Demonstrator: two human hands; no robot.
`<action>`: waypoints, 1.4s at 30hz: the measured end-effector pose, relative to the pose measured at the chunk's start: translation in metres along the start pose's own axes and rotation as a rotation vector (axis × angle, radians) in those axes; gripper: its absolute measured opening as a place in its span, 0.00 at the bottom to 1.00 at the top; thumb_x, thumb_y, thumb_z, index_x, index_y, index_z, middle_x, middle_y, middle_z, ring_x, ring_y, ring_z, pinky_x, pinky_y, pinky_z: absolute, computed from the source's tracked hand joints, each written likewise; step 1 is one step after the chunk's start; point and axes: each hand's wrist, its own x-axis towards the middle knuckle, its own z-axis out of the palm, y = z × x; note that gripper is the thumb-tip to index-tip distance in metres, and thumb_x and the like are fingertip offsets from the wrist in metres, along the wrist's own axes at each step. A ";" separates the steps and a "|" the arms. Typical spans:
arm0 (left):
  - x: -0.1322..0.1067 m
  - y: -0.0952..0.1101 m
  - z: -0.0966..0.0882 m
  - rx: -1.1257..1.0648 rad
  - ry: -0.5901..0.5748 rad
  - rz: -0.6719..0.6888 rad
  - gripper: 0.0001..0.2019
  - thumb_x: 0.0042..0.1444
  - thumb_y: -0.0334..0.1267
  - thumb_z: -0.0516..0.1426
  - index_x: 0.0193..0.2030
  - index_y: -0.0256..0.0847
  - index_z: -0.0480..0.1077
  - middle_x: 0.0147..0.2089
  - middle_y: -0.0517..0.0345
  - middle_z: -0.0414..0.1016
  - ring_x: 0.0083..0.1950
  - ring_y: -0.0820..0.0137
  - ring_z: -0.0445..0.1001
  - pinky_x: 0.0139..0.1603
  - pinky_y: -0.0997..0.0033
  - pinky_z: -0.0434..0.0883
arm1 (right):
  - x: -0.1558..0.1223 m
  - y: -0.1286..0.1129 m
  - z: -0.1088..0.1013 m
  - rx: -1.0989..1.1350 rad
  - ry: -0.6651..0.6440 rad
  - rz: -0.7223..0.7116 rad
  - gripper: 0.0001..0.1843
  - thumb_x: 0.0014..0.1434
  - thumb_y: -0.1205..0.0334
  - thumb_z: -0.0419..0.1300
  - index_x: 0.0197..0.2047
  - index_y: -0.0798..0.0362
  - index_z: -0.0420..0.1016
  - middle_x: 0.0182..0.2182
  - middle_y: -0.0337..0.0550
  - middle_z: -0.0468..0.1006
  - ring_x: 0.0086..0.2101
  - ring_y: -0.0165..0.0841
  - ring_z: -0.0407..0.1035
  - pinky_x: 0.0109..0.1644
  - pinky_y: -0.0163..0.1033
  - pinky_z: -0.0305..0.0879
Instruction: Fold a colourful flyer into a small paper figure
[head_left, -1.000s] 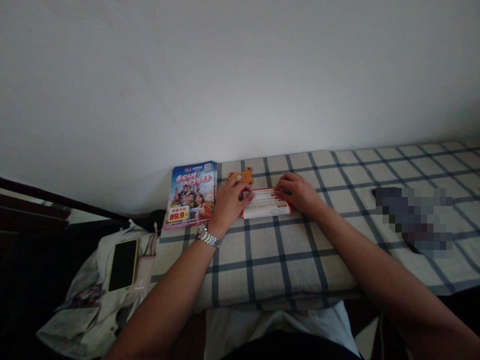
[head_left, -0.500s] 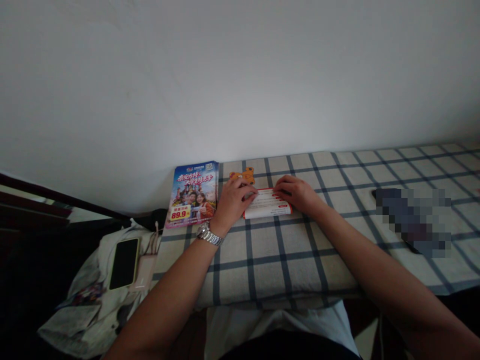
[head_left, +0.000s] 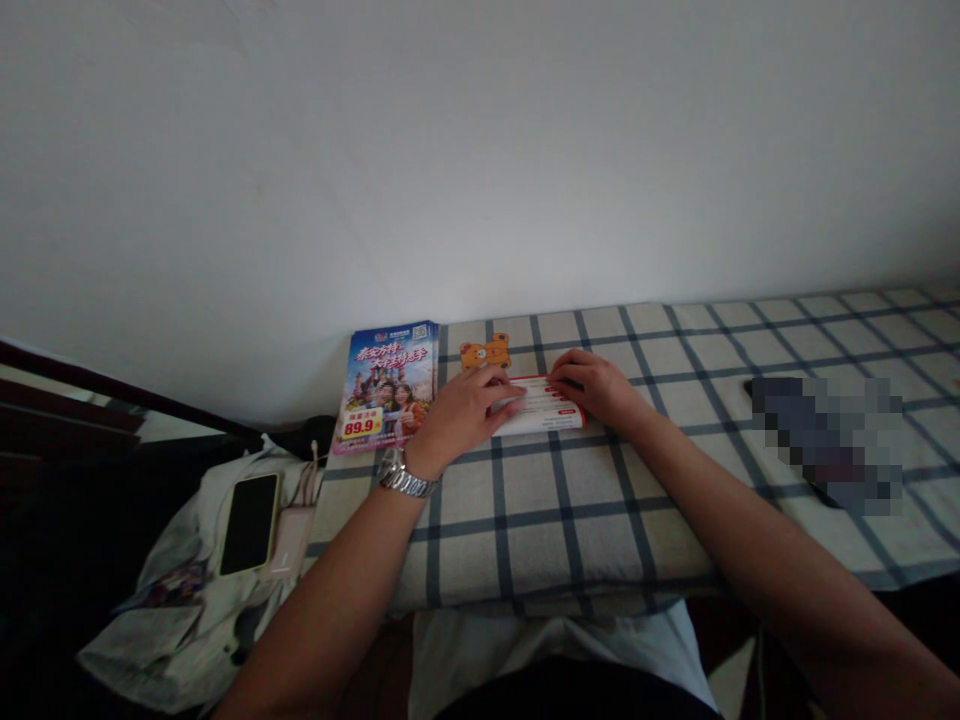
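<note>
While the left hand (head_left: 469,410) lies over the left part of the sheet (head_left: 547,411), its thumb a little apart from the fingers, the right hand (head_left: 596,388) has its fingers bunched narrow on the far right part; whether they pinch the sheet, I cannot tell. The sheet sits between the hands, touching both, its near edge and red right end uncovered. Just beyond the left hand is the bear (head_left: 485,351), and to that hand's left the stack (head_left: 382,390). The cloth (head_left: 615,540) runs from both hands to its near edge, and sideways from the right hand to a blurred dark object (head_left: 814,435); the wall (head_left: 480,180) rises beyond.
</note>
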 end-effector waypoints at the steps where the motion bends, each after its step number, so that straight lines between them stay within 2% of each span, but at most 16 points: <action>1: -0.002 0.002 -0.001 0.012 -0.007 0.005 0.13 0.73 0.46 0.58 0.58 0.49 0.79 0.58 0.52 0.75 0.59 0.59 0.75 0.62 0.53 0.75 | 0.000 0.000 0.000 0.002 0.001 -0.005 0.07 0.68 0.68 0.63 0.42 0.51 0.84 0.44 0.49 0.82 0.42 0.39 0.78 0.50 0.45 0.75; 6: -0.006 0.007 0.000 0.054 -0.018 -0.002 0.15 0.69 0.45 0.63 0.60 0.48 0.77 0.61 0.52 0.72 0.62 0.57 0.72 0.66 0.50 0.72 | 0.000 -0.001 0.000 0.009 0.012 -0.013 0.08 0.69 0.67 0.63 0.42 0.51 0.85 0.45 0.49 0.82 0.42 0.40 0.78 0.49 0.46 0.76; 15: -0.007 0.005 0.006 0.056 -0.013 -0.002 0.16 0.67 0.43 0.65 0.59 0.48 0.76 0.61 0.51 0.72 0.62 0.55 0.72 0.65 0.49 0.73 | 0.000 0.003 0.004 0.009 0.030 -0.013 0.09 0.69 0.66 0.62 0.43 0.51 0.85 0.44 0.49 0.82 0.42 0.40 0.78 0.50 0.47 0.77; 21: -0.007 0.004 0.008 0.062 -0.008 -0.001 0.16 0.67 0.43 0.65 0.60 0.48 0.75 0.62 0.52 0.72 0.63 0.55 0.72 0.67 0.47 0.72 | -0.002 0.002 -0.004 0.025 -0.049 -0.077 0.10 0.70 0.61 0.62 0.46 0.51 0.86 0.46 0.51 0.80 0.44 0.41 0.77 0.51 0.49 0.78; 24: -0.007 0.005 0.008 0.063 -0.009 0.001 0.16 0.67 0.43 0.65 0.60 0.48 0.75 0.63 0.52 0.72 0.63 0.55 0.71 0.67 0.48 0.72 | -0.007 0.002 -0.009 0.029 -0.092 -0.109 0.14 0.69 0.54 0.65 0.51 0.50 0.86 0.51 0.52 0.79 0.49 0.43 0.77 0.56 0.52 0.77; 28: -0.007 0.004 0.009 0.066 -0.001 -0.006 0.16 0.67 0.43 0.65 0.60 0.47 0.75 0.63 0.52 0.71 0.64 0.55 0.71 0.67 0.47 0.71 | -0.012 0.000 -0.011 0.020 -0.105 -0.108 0.25 0.59 0.48 0.74 0.56 0.51 0.84 0.54 0.55 0.77 0.53 0.49 0.75 0.60 0.57 0.76; 31: -0.007 0.004 0.010 0.069 0.002 -0.004 0.17 0.67 0.44 0.65 0.61 0.47 0.74 0.63 0.52 0.71 0.64 0.55 0.71 0.67 0.47 0.71 | -0.014 -0.002 -0.011 0.027 -0.108 -0.095 0.29 0.56 0.48 0.76 0.58 0.50 0.83 0.55 0.55 0.76 0.54 0.50 0.75 0.61 0.58 0.76; 37: -0.007 0.004 0.010 0.064 0.001 -0.004 0.17 0.67 0.44 0.65 0.61 0.48 0.74 0.64 0.52 0.71 0.64 0.55 0.70 0.67 0.47 0.71 | -0.016 -0.003 -0.011 -0.010 -0.125 -0.104 0.33 0.55 0.47 0.77 0.60 0.51 0.81 0.57 0.57 0.75 0.55 0.51 0.74 0.62 0.59 0.74; 42: -0.008 0.005 0.011 0.065 -0.003 -0.010 0.17 0.69 0.44 0.64 0.62 0.48 0.73 0.64 0.51 0.70 0.64 0.55 0.70 0.67 0.47 0.70 | -0.017 -0.003 -0.009 -0.039 -0.111 -0.120 0.34 0.54 0.48 0.77 0.61 0.49 0.81 0.56 0.55 0.76 0.55 0.52 0.74 0.61 0.61 0.75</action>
